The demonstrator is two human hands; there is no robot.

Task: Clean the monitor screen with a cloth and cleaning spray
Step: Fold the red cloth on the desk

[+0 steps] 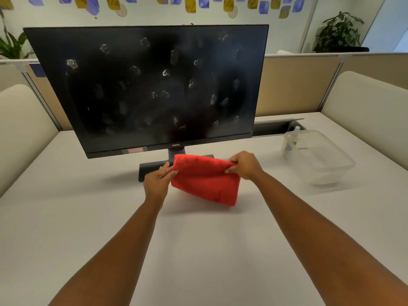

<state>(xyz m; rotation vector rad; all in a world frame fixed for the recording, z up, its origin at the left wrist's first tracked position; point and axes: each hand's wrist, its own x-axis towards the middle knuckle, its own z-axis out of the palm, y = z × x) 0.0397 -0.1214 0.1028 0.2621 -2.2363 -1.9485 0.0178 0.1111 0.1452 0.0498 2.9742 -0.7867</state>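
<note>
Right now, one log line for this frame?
left hand: grips cloth | right hand: grips cloth | screen: smudged | spray: in tub

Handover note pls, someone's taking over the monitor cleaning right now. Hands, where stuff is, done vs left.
Left hand and right hand: each pinches a top corner of the folded red cloth, held up in front of the monitor stand.
Spray bottle: in the clear plastic tub on the table's right side, untouched.
Monitor screen: off, smudges all over.
Done: cloth picked up.
Left: spray, wipe the whole screen.
</note>
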